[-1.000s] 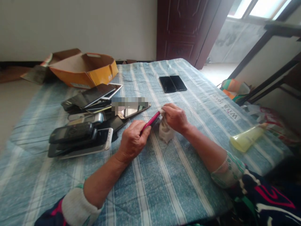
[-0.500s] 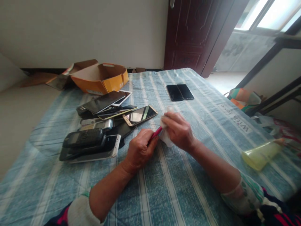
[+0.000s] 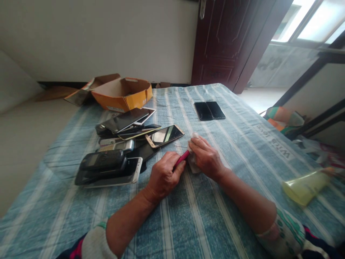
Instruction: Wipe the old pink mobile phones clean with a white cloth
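Striped blue fabric [image 3: 175, 230] lies below; left hand [image 3: 164, 175] grips a slim magenta device [image 3: 182, 158]; right hand [image 3: 207, 157] clasps whitish cloth [image 3: 193, 164] at its end.

Ahead of you, a plain pale wall [image 3: 107, 39] meets the floor [image 3: 27, 133] along a dark skirting strip [image 3: 174, 85]. To its right stands a dark red-brown panelled door [image 3: 226, 39] with a metal handle [image 3: 202, 10]. Daylight comes from the bright window [image 3: 315, 21] at your upper right, above a patchy grey wall section [image 3: 280, 64]. A dark frame [image 3: 299, 83] slants beside you on the right. Your tabletop wears a blue-green cloth [image 3: 229, 223] with pale stripes and printed lettering.
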